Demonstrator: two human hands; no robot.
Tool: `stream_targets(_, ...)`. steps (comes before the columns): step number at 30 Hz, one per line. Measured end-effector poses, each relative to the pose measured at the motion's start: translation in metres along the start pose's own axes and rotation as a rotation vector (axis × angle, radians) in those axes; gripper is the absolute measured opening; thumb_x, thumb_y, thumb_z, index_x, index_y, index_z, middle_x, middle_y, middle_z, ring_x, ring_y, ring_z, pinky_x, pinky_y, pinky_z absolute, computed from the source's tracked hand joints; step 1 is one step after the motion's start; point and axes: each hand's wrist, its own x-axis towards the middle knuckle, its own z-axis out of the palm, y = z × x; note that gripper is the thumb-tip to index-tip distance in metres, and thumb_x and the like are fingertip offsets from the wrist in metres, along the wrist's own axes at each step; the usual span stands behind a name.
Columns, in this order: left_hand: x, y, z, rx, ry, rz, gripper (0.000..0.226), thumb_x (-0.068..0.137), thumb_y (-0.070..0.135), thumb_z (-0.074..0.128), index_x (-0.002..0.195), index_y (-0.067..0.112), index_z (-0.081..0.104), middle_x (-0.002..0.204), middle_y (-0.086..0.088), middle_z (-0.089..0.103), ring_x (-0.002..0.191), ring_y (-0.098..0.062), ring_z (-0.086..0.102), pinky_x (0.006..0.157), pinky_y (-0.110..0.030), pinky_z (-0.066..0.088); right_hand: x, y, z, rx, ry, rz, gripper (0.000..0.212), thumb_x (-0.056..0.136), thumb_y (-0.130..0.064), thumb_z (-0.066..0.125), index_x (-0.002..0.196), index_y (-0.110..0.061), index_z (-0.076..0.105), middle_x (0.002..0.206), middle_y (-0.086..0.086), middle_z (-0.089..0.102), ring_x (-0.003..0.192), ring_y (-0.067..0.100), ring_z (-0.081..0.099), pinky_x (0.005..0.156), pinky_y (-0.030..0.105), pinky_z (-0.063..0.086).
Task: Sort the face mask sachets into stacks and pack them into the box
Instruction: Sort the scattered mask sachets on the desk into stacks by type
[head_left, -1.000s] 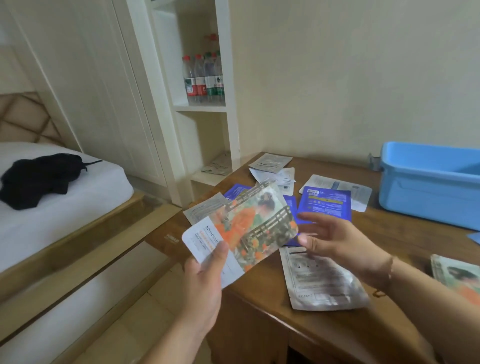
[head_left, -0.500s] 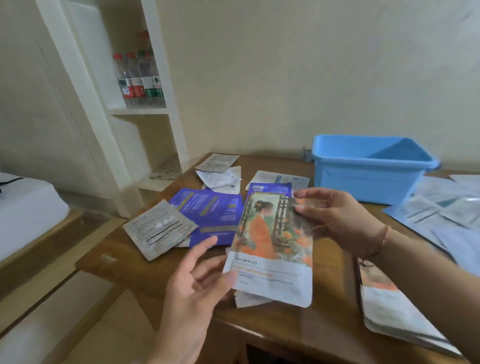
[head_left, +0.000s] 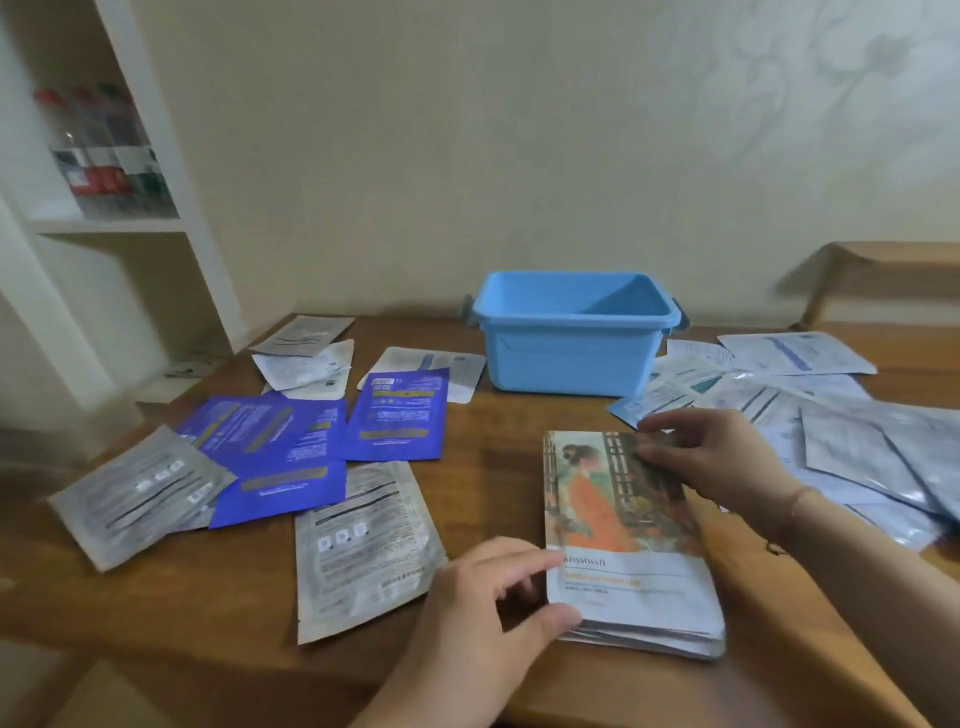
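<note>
A stack of orange picture sachets (head_left: 618, 525) lies on the wooden table (head_left: 493, 447) near its front edge. My right hand (head_left: 717, 462) rests its fingers on the stack's far right corner. My left hand (head_left: 488, 618) touches the stack's near left edge, thumb at the corner, fingers relaxed. Blue sachets (head_left: 291, 447) lie spread at the left. Silver sachets (head_left: 358, 545) lie in front of them. The empty light-blue box (head_left: 571, 332) stands at the back, against the wall.
A heap of pale and silver sachets (head_left: 852, 431) covers the table's right side. More white sachets (head_left: 306, 358) lie at the back left. A white shelf with bottles (head_left: 104, 161) stands at the left. A wooden chair back (head_left: 883, 265) shows at the far right.
The orange picture sachet, held up in the air before, now lies on top of the stack on the table. My view has swung right, away from the bed.
</note>
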Motion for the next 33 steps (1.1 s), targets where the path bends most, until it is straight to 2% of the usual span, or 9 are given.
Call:
stream_targets(7, 0.0, 0.0, 0.002, 0.065, -0.032, 0.05, 0.044, 0.074, 0.055, 0.068, 0.113, 0.037, 0.068, 0.12, 0.028, 0.054, 0.111, 0.007, 0.052, 0.085, -0.006, 0.04, -0.008, 0.011, -0.001, -0.13, 0.043, -0.051, 0.031, 0.083, -0.036, 0.073, 0.112, -0.027, 0.067, 0.116, -0.005, 0.064, 0.092, 0.008, 0.06, 0.074, 0.023, 0.045)
stream_targets(10, 0.013, 0.013, 0.003, -0.304, -0.107, -0.198, 0.07, 0.072, 0.072, 0.057, 0.132, 0.037, 0.051, 0.146, 0.029, 0.037, 0.131, 0.015, 0.035, 0.108, -0.015, 0.032, -0.029, 0.005, 0.006, 0.316, 0.051, 0.117, 0.062, 0.086, -0.045, 0.065, 0.141, -0.025, 0.046, 0.139, -0.008, 0.048, 0.111, 0.009, 0.056, 0.086, 0.027, 0.051)
stream_targets(13, 0.03, 0.021, 0.006, -0.717, -0.212, -0.362, 0.051, 0.086, 0.069, 0.047, 0.12, 0.033, 0.06, 0.116, 0.033, 0.063, 0.112, 0.022, 0.05, 0.104, -0.016, 0.034, -0.057, 0.003, 0.016, 0.71, -0.098, 0.263, 0.087, 0.076, -0.057, 0.06, 0.151, -0.03, 0.025, 0.152, -0.013, 0.032, 0.13, 0.012, 0.046, 0.107, 0.037, 0.041)
stream_targets(16, 0.044, 0.032, 0.012, -0.907, -0.325, -0.394, 0.06, 0.102, 0.045, 0.022, 0.081, 0.044, 0.078, 0.085, 0.034, 0.069, 0.087, 0.02, 0.061, 0.076, -0.005, 0.047, -0.07, 0.007, 0.024, 0.655, -0.102, 0.208, 0.063, 0.089, -0.052, 0.055, 0.145, -0.035, 0.034, 0.144, -0.019, 0.038, 0.127, 0.003, 0.044, 0.106, 0.028, 0.035)
stream_targets(20, 0.049, 0.034, 0.018, -1.095, -0.367, -0.423, 0.067, 0.106, 0.038, 0.017, 0.074, 0.051, 0.075, 0.082, 0.03, 0.071, 0.084, 0.015, 0.064, 0.068, -0.006, 0.05, -0.073, 0.007, 0.028, 0.608, -0.115, 0.163, 0.029, 0.096, -0.039, 0.053, 0.124, -0.047, 0.049, 0.103, -0.036, 0.064, 0.093, -0.01, 0.064, 0.085, 0.02, 0.047)
stream_targets(24, 0.05, 0.03, 0.027, -1.012, -0.351, -0.429, 0.054, 0.105, 0.041, 0.027, 0.093, 0.031, 0.079, 0.095, 0.012, 0.076, 0.094, 0.0, 0.069, 0.078, -0.018, 0.055, -0.069, 0.019, 0.029, 0.534, -0.002, 0.162, 0.041, 0.096, -0.016, 0.057, 0.123, -0.046, 0.047, 0.07, -0.046, 0.059, 0.066, -0.027, 0.055, 0.06, 0.001, 0.04)
stream_targets(28, 0.047, 0.036, 0.024, -0.941, -0.214, -0.487, 0.051, 0.1, 0.043, 0.043, 0.133, 0.005, 0.054, 0.13, -0.021, 0.061, 0.123, -0.033, 0.057, 0.109, -0.05, 0.039, -0.065, 0.028, 0.035, 0.381, 0.016, 0.17, 0.069, 0.092, -0.015, 0.063, 0.151, -0.029, 0.029, 0.126, -0.018, 0.058, 0.108, -0.009, 0.047, 0.094, 0.013, 0.028)
stream_targets(30, 0.044, 0.031, 0.023, -0.877, -0.247, -0.457, 0.047, 0.1, 0.042, 0.044, 0.13, 0.008, 0.056, 0.128, -0.013, 0.064, 0.123, -0.023, 0.058, 0.109, -0.041, 0.042, -0.063, 0.035, 0.037, 0.321, 0.004, 0.174, 0.077, 0.087, -0.023, 0.07, 0.151, -0.031, 0.027, 0.139, -0.011, 0.051, 0.119, 0.002, 0.044, 0.103, 0.027, 0.03)
stream_targets(33, 0.032, 0.024, 0.006, -0.416, -0.248, -0.274, 0.056, 0.092, 0.054, 0.054, 0.139, 0.024, 0.049, 0.143, 0.019, 0.049, 0.128, 0.015, 0.039, 0.107, -0.014, 0.034, -0.057, 0.055, 0.033, 0.206, -0.041, 0.185, 0.093, 0.062, -0.071, 0.074, 0.141, -0.055, 0.027, 0.144, -0.022, 0.043, 0.131, 0.012, 0.044, 0.111, 0.041, 0.034)
